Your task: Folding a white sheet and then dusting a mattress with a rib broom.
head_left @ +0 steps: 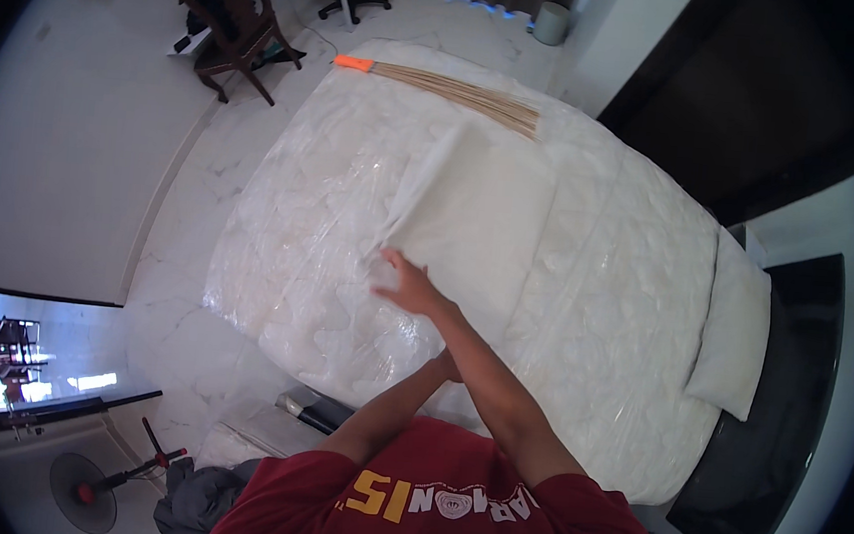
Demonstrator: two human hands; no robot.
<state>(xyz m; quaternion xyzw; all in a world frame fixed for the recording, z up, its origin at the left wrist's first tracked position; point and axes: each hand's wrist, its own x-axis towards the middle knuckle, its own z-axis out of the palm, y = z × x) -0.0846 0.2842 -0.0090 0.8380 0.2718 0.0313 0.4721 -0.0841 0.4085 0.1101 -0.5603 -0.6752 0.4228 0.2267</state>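
Note:
A white folded cloth [491, 212] lies flat across the middle of the mattress [607, 271], which is wrapped in shiny clear plastic. My right hand [408, 284] reaches across to the left, above the cloth's near left corner. Its fingers are spread, and nothing shows between them. Whether it touches the cloth I cannot tell. My left hand [451, 365] is lower, close to the cloth's near edge. The right forearm crosses over it and hides its fingers.
A stick broom [451, 93] with an orange handle lies at the mattress's far edge. At the right end rests a white pillow [733, 331]. A carved wooden chair [230, 26] stands on the floor far left. A fan [83, 493] and grey fabric [198, 495] are near left.

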